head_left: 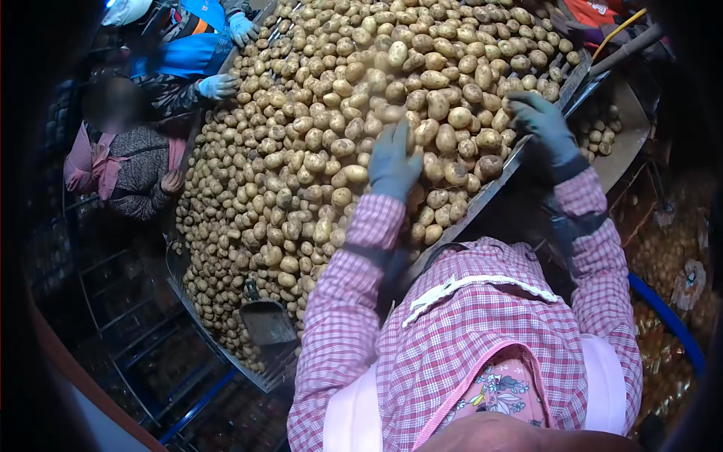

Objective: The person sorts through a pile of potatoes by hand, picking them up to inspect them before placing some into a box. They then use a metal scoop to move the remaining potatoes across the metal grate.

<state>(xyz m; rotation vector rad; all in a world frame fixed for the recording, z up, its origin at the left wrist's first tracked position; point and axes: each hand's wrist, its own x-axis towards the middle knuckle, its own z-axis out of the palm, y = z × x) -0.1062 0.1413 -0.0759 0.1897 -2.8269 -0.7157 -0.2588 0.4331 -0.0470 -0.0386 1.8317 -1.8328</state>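
We're working gloved hands over the potatoes (343,147) at twelve o'clock: left hand (395,162) spreading fairly wide, right hand (541,123) curving at one o'clock near the metal rim (488,190) — whether it's gripping, we're not able to tell. Light, flat-fingered contact is likely limiting bruises.

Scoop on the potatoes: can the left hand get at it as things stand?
Probably yes. The scoop lies uncovered on the potatoes, left of the left hand, with nothing visible blocking a swing outward and back. Exact reach is hard to judge.
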